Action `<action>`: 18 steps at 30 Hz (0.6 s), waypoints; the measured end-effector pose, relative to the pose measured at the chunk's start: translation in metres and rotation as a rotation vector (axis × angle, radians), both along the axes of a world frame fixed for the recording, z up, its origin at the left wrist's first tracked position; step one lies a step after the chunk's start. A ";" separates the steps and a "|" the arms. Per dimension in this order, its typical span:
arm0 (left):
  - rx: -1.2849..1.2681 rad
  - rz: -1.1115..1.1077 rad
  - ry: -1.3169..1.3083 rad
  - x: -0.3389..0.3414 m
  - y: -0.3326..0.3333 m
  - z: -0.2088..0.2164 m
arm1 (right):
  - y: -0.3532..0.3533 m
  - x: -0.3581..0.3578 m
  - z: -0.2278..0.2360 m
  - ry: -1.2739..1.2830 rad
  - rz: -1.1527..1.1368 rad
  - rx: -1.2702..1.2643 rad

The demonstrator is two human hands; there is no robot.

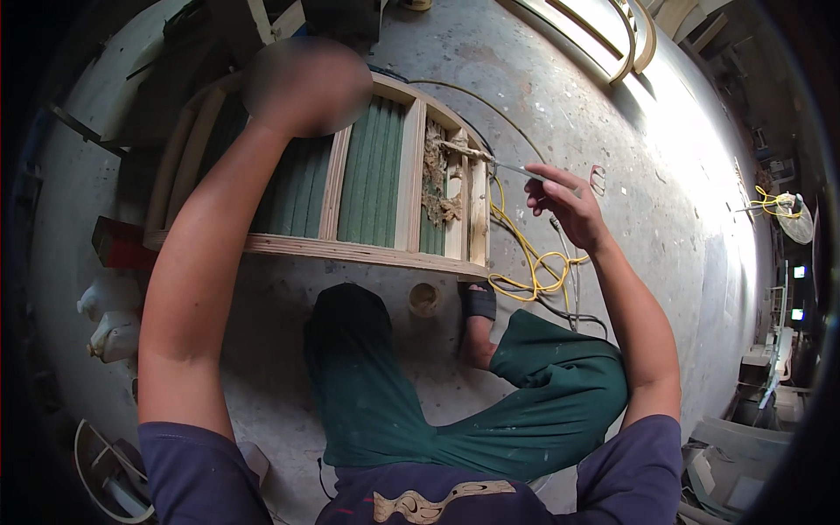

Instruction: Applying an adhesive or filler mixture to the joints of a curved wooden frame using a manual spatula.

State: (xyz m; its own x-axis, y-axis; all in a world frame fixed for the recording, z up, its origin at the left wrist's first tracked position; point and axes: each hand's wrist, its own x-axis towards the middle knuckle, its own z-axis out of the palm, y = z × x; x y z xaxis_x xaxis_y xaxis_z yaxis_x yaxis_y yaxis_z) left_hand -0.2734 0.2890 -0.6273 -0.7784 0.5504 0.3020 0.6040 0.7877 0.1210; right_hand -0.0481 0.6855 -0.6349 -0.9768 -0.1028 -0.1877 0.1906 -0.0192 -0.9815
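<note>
A curved wooden frame (363, 253) with crosspieces and green ribbed panels (374, 171) lies across in front of me. My right hand (569, 203) is at its right end, thumb and fingers closed on a slim grey-handled tool (518, 168). The tool points left over the end rail, its tip coated in tan, stringy matter. Ragged tan clumps (433, 179) cling to the green panel beside the last crosspieces. Over the far left part of the frame is my left hand (308, 87); blur hides its fingers and anything in them.
A small round tub (424, 300) stands on the floor between my feet. Yellow cord (523, 262) and dark cables lie right of the frame. White jugs (112, 317) and a red box (124, 243) are at the left. Curved wooden pieces (626, 39) lie at the far right.
</note>
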 end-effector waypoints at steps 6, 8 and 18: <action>0.006 -0.002 -0.005 -0.001 -0.003 0.000 | -0.002 0.002 0.009 -0.115 0.067 -0.167; 0.008 -0.007 -0.008 -0.001 -0.001 0.000 | 0.009 0.001 0.011 -0.105 0.152 0.065; -0.014 -0.005 0.027 -0.002 -0.004 -0.002 | -0.003 -0.003 0.019 -0.117 0.239 0.565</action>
State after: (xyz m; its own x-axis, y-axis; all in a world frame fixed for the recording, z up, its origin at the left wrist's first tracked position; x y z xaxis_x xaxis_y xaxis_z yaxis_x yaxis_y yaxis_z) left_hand -0.2754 0.2853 -0.6297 -0.7676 0.5582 0.3149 0.6105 0.7865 0.0938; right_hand -0.0506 0.6821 -0.6163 -0.9087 -0.1700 -0.3812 0.2321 0.5535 -0.7999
